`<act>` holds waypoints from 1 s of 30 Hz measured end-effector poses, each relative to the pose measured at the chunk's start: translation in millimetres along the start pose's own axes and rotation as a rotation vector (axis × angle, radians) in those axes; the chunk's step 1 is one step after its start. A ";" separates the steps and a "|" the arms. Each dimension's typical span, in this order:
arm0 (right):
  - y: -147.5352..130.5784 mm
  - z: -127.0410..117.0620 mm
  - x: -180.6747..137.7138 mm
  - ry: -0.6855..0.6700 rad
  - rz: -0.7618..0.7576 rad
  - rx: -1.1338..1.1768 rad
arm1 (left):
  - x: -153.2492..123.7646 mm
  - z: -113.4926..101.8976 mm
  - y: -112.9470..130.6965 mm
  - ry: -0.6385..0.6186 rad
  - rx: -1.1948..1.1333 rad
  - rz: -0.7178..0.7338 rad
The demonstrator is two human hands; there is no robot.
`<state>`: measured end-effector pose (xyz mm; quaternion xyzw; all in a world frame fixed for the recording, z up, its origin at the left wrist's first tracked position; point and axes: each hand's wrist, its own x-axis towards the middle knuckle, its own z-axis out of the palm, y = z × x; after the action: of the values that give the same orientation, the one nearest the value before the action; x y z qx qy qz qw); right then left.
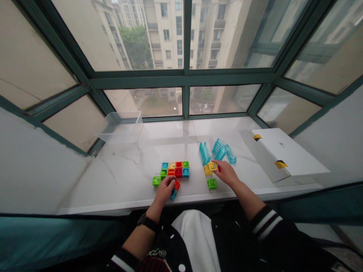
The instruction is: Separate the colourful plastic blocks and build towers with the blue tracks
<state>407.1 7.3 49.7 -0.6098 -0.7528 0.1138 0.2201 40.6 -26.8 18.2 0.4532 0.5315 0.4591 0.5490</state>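
My left hand (pixel 165 189) has its fingers closed at an orange-red building block (pixel 177 185), partly hiding it. A blue block (pixel 173 195) lies just below these fingers. Directly behind is a two-row group of coloured blocks (pixel 178 172) in blue, yellow, red, orange and green, with a green block (pixel 156 181) at its left. My right hand (pixel 226 173) pinches a yellow block (pixel 212 166); more yellow shows just under it, and a bit of red peeks out by the fingertips. Nearer me, a green block (pixel 212 184) sits apart on the white marble sill.
Transparent blue ribbed track-like pieces (pixel 219 149) lie behind my right hand. At the back left stands a clear plastic bin (pixel 124 128). A white box (pixel 289 151) with yellow-black tabs is on the right. Green-framed windows (pixel 184 78) enclose the marble sill (pixel 113 177).
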 end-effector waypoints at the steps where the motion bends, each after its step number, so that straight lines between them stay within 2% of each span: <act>1: 0.6 2.2 1.5 -0.006 -0.002 -0.013 | 0.1 -0.4 -1.0 -0.004 0.008 0.004; 7: 4.7 12.5 6.5 -0.073 0.028 -0.114 | 0.3 -1.8 -5.9 0.000 0.015 -0.001; 15: 0.0 9.6 7.0 -0.180 0.053 -0.257 | -0.5 -1.3 -3.9 -0.003 -0.015 -0.020; 30: -9.1 8.3 7.3 -0.189 0.066 -0.299 | -2.2 0.9 -0.8 -0.006 -0.014 -0.003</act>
<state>394.1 13.1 47.8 -0.6466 -0.7584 0.0646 0.0517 41.5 -29.1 17.8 0.4499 0.5272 0.4605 0.5546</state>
